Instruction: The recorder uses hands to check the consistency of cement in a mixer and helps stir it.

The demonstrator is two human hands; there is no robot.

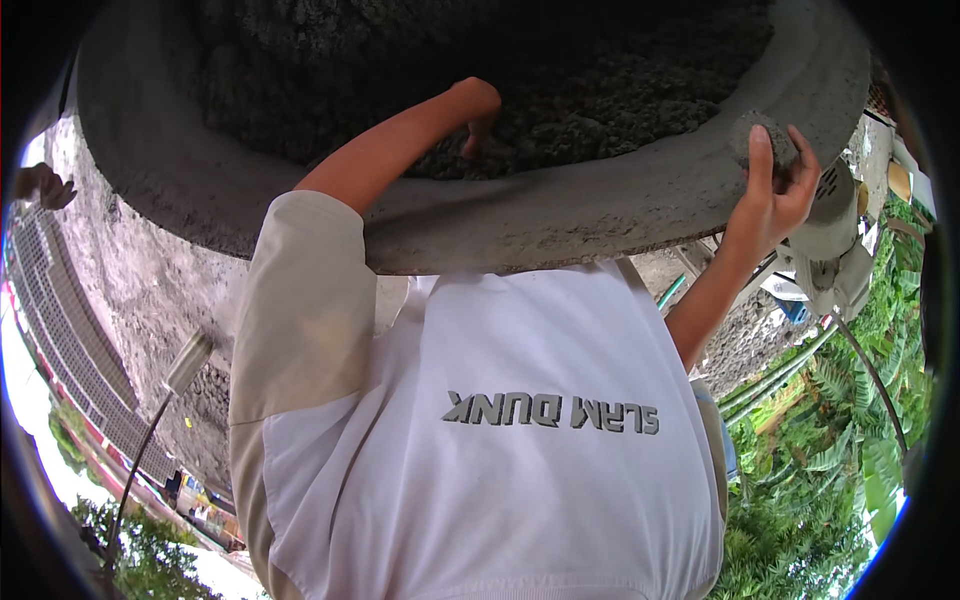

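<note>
Nearest the camera is the person's white shirt with beige sleeves. Beyond it curves the thick, smooth grey concrete rim of a large round ring. The right hand, its grip closed around a grey lump of wet mortar, presses the lump onto the rim's top edge. The left hand reaches over the rim into the coarse, dark grey mortar mix heaped inside; its fingers curl into the mix, and whether it holds anything cannot be told. The rim appears mostly smoothed, with patching under way at the right. Farther off, green foliage.
</note>
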